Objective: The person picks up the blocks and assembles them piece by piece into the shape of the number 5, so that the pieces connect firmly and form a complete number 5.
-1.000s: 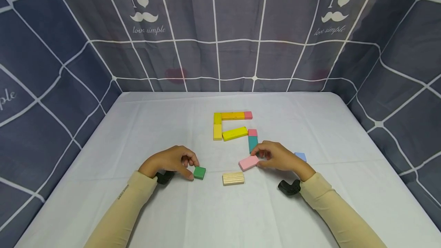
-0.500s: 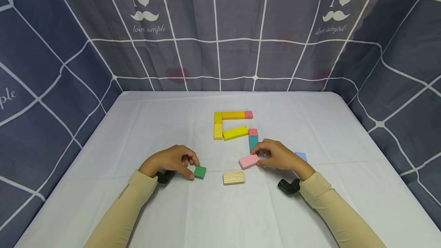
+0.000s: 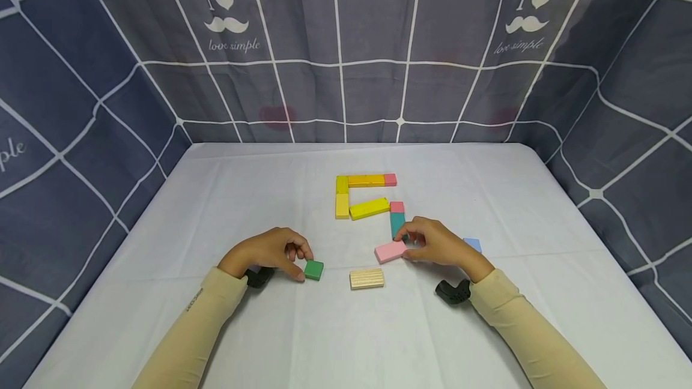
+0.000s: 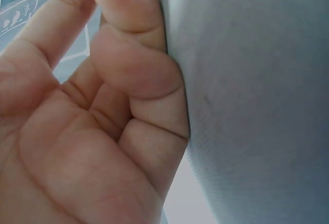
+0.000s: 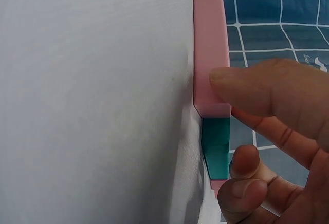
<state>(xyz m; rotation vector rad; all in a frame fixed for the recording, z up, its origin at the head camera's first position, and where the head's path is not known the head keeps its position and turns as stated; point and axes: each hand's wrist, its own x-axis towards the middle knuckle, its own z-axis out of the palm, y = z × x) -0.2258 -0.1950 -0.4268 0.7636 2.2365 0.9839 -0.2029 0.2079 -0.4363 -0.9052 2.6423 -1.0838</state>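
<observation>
My left hand (image 3: 276,250) rests low on the left, thumb and index finger at the near and far sides of a small green block (image 3: 314,270), pinching its left end. The left wrist view shows this hand's curled fingers (image 4: 128,70) against the white cloth; the green block is hidden there. With thumb and index finger, my right hand (image 3: 432,242) pinches the right end of a pink block (image 3: 389,252), which lies at a slant. In the right wrist view the thumb (image 5: 247,85) presses the pink block's side, and a teal block (image 3: 397,225) sits just beyond it.
Yellow blocks (image 3: 366,181) form a bent line with a small pink block (image 3: 390,180) at its end. A slanted yellow block (image 3: 370,209) leads to another pink block (image 3: 397,207). A ribbed wooden block (image 3: 366,279) lies in front; a blue block (image 3: 473,245) lies behind the right wrist.
Almost nothing differs. The pink block's slant has eased very slightly under my right fingers; my left hand and the green block keep their places.
</observation>
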